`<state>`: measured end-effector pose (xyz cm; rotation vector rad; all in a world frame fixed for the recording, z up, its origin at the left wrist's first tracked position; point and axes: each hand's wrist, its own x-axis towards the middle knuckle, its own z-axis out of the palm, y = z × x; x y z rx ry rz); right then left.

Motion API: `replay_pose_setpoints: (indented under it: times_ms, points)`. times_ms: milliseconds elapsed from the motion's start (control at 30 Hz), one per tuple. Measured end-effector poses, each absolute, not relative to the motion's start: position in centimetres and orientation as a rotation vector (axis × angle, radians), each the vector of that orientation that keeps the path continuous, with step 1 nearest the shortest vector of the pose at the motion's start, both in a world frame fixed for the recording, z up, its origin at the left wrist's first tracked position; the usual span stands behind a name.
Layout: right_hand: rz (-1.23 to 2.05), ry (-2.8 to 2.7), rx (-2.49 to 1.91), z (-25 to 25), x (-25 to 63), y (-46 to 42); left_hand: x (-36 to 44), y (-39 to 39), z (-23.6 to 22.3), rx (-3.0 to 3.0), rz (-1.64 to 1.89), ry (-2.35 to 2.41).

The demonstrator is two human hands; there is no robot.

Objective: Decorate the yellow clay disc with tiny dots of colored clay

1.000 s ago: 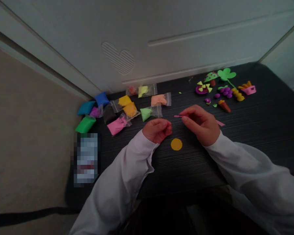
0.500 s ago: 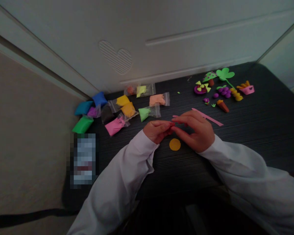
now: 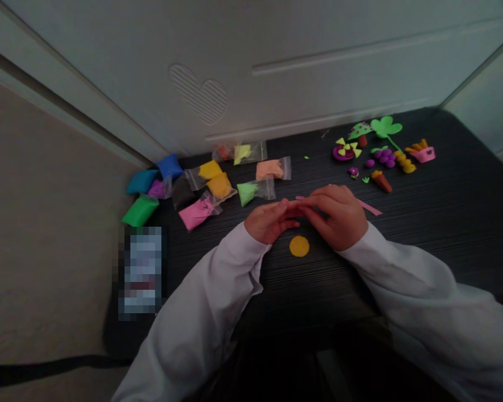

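My left hand is above the table, thumb and fingers drawn together toward the right. The fingertips of my right hand meet those of the left hand. Whatever lies between them, if anything, is too small or hidden to make out. Just below the hands a flat round disc of yellow clay rests on the dark table. Beyond my right hand lie pink modelling tools, largely covered by it. One tip shows at its left, and a flat pink end sticks out at its right.
Bags of coloured clay, among them a pink bag and a light green bag, lie at the back left. Small clay models, such as a green clover and purple grapes, stand at the back right. A blurred-out phone lies left.
My right hand has let go of a thin pink tool, which lies on the table, and moved left to meet my left hand's fingertips. The left hand's fingers have stretched out a little.
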<state>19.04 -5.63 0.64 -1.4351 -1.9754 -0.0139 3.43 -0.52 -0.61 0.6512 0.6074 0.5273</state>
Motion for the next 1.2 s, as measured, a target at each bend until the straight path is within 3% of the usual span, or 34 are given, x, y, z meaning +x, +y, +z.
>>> replay_pose_setpoints:
  times_ms: [333,900,1200]
  points:
    - [0.31,-1.923,-1.327,1.7,18.9,-5.8,2.6,0.3,-0.7,0.65,0.571,0.582]
    - [0.628,-1.964,-1.285,0.9,21.3,-9.3,2.7,0.9,-0.3,0.616,0.61,0.65]
    - [0.714,-2.101,-1.097,0.9,19.6,-6.3,2.7,0.8,-0.1,0.61,0.644,0.633]
